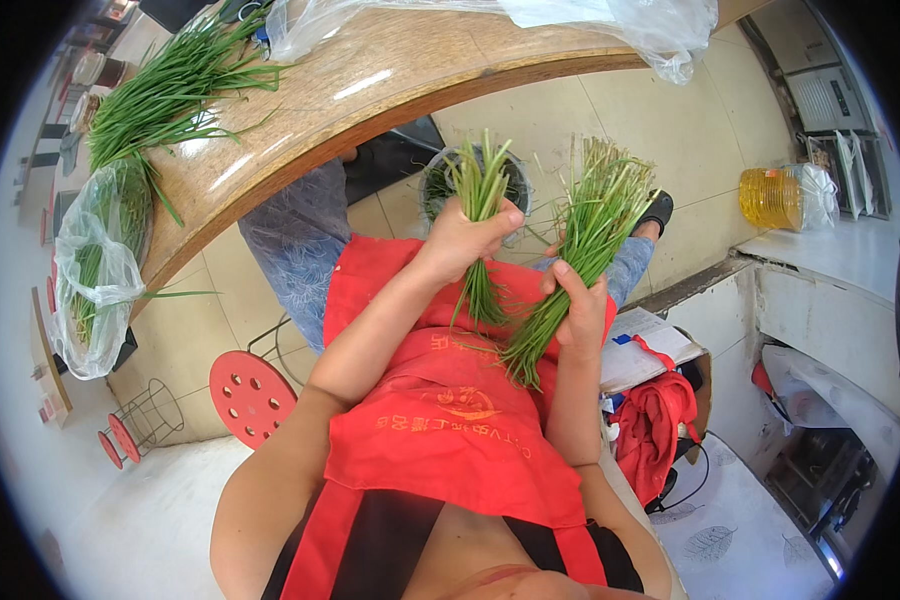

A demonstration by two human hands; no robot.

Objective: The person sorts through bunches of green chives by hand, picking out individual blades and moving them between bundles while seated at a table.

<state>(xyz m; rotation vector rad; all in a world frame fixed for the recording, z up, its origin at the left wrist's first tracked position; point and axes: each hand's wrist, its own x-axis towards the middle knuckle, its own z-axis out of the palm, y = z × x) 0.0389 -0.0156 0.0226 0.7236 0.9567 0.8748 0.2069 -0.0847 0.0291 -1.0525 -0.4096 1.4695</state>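
Observation:
My left hand [469,238] grips a small bunch of garlic chives [481,176], pale cut ends upward and green leaves hanging over my lap. To its right, my right hand [579,304] holds a thicker bunch of garlic chives [596,225], whose ragged, pale brownish ends point up. The green tips of both bunches rest over my red apron [420,442], which bears writing. Just beyond my left hand stands a lined bucket [523,196] on the floor, with green scraps inside; the bunch partly hides it.
A wooden table [412,64] curves across the top, bearing a pile of chives [187,82] and a plastic bag of greens [101,270]. A red stool [251,397] stands at left. At right are a jug of yellow oil [771,197] and a box with red cloth [652,427].

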